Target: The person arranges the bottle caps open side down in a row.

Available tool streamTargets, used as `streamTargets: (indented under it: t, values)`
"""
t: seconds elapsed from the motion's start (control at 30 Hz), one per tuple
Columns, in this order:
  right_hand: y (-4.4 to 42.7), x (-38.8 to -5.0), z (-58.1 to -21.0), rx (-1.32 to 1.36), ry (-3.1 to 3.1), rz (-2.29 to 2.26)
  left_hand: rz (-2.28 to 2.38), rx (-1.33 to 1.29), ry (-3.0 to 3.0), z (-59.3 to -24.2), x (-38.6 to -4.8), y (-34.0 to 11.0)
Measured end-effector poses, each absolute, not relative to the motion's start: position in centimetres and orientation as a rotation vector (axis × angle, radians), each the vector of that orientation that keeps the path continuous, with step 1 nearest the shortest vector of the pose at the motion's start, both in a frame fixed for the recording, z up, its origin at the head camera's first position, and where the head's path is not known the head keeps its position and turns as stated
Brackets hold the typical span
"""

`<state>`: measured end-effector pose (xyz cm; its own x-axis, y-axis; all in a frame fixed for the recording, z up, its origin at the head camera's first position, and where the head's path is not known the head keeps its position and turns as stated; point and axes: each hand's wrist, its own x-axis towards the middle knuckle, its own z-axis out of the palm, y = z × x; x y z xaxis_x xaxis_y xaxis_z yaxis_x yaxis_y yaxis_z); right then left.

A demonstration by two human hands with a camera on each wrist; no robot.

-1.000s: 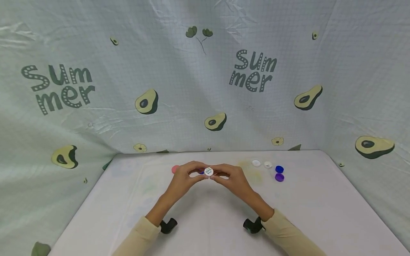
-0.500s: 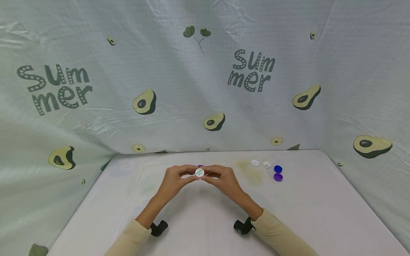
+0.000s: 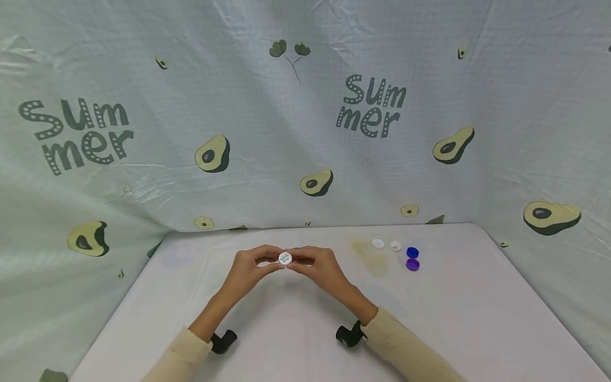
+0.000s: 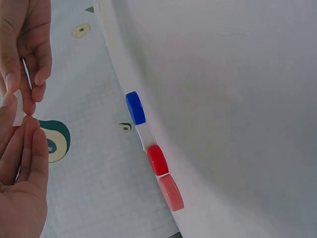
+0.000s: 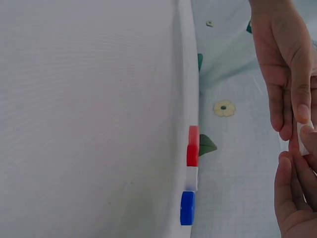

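Observation:
A small round white cap (image 3: 285,258) with greenish markings on its face is held up above the table. The left hand (image 3: 249,272) pinches its left edge between thumb and fingers, and the right hand (image 3: 319,267) pinches its right edge the same way. In the left wrist view the white cap (image 4: 19,108) shows edge-on between both sets of fingertips. The right wrist view has the cap (image 5: 303,139) at its right border, partly covered by fingers.
Blue (image 4: 135,108), white (image 4: 145,136), red (image 4: 158,160) and pink (image 4: 171,192) caps line the table's far edge, mostly hidden behind the hands in the head view. Farther right lie two white caps (image 3: 378,243), a blue cap (image 3: 412,252) and a purple cap (image 3: 412,264).
Both hands, still pinching the white cap, have shifted left in the head view. They now cover the pink cap that showed earlier. The background has also slid slightly left.

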<state>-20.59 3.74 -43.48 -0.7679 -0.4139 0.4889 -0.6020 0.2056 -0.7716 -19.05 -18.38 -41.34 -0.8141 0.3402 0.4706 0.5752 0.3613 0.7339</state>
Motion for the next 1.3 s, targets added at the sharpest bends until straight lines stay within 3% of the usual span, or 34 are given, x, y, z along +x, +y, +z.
streamTargets:
  t: [0.47,0.97,1.3]
  values:
    - [1.3,-22.6,-43.1,0.987,-2.368,1.562,-1.314,-0.755,-2.425,-41.6,-20.3,-20.1]
    - [-0.7,-23.4,-43.5,0.881,-2.382,1.591,-1.559,-0.628,-2.451,-42.3,-21.2,-21.5]
    - [-1.5,-23.4,-44.1,0.854,-2.403,1.597,-1.509,-0.682,-2.514,-42.1,-21.3,-22.4]
